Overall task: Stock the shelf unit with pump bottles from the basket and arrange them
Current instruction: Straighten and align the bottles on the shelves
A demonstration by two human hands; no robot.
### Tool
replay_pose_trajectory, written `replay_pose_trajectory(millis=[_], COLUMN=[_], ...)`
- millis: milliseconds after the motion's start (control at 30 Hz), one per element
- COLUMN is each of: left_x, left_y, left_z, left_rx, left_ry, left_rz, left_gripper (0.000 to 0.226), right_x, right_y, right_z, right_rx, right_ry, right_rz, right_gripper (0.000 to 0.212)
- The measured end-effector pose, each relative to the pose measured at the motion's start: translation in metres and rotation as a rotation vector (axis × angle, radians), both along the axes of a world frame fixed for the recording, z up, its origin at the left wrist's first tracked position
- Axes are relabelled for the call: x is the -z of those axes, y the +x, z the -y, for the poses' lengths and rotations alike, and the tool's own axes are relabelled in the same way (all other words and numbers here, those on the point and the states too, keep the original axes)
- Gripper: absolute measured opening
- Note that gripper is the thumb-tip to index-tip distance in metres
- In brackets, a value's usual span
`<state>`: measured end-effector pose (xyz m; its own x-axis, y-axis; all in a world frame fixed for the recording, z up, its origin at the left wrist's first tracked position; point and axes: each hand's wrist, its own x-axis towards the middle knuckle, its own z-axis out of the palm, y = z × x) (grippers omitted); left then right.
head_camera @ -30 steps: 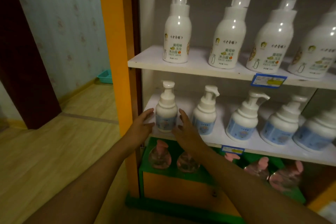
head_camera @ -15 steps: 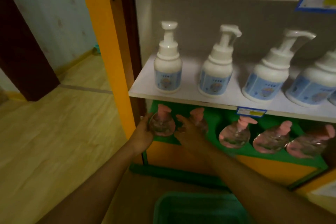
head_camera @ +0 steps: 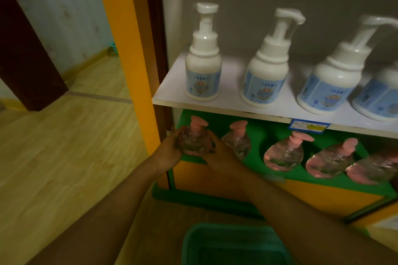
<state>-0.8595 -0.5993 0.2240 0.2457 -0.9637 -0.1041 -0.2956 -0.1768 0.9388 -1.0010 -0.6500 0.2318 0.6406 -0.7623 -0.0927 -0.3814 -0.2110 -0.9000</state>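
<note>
A clear round pump bottle with a pink pump (head_camera: 195, 141) stands at the left end of the green bottom shelf (head_camera: 267, 133). My left hand (head_camera: 170, 151) grips its left side and my right hand (head_camera: 219, 155) cups its right side and base. More clear pink-pump bottles (head_camera: 283, 154) stand in a row to its right. On the white shelf (head_camera: 170, 90) above stand several white pump bottles with blue labels (head_camera: 203, 71). The green basket (head_camera: 232, 245) sits on the floor below my arms; what it holds is too dark to make out.
An orange upright post (head_camera: 131, 56) borders the shelf unit on the left. Wooden floor (head_camera: 64, 146) stretches out left of it, with a dark brown door frame (head_camera: 23, 54) beyond. A blue price tag (head_camera: 309, 126) hangs on the white shelf's front edge.
Both hands have dropped from the white bottle on the middle shelf to the leftmost clear bottle on the bottom shelf and closed around it. The view has tilted down and moved closer.
</note>
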Motion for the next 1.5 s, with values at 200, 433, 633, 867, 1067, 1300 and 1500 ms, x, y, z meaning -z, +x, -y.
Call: replay_pose_trajectory(millis=[200, 433, 633, 867, 1067, 1300, 1500], left_x=[-0.003, -0.029, -0.105, -0.221, -0.328, -0.345, -0.343], left_y=[0.001, -0.016, -0.035, -0.053, -0.072, -0.108, -0.111], left_z=[-0.006, -0.034, -0.057, -0.069, -0.039, 0.019, 0.033], left_rx=[0.041, -0.12, -0.011, 0.022, -0.067, 0.042, 0.072], left_ry=[-0.028, -0.155, -0.202, -0.34, -0.59, -0.4, -0.29], left_rz=[-0.019, 0.005, 0.014, 0.067, 0.056, 0.315, 0.434], left_gripper=[0.066, 0.035, 0.031, 0.026, 0.025, 0.057, 0.063], right_x=[0.002, -0.023, -0.085, -0.182, -0.3, -0.34, -0.338], right_y=[-0.004, -0.04, -0.063, -0.098, -0.126, -0.132, -0.125], right_z=[-0.002, -0.012, -0.021, -0.014, -0.004, 0.017, 0.037], right_rx=[-0.024, 0.043, 0.09, 0.117, 0.228, 0.275, 0.19], right_ry=[-0.018, -0.027, -0.052, -0.213, -0.432, -0.499, -0.538], right_rz=[0.02, 0.086, 0.132, 0.242, 0.436, 0.167, -0.02], right_gripper=[0.045, 0.03, 0.028, 0.035, 0.029, 0.052, 0.046])
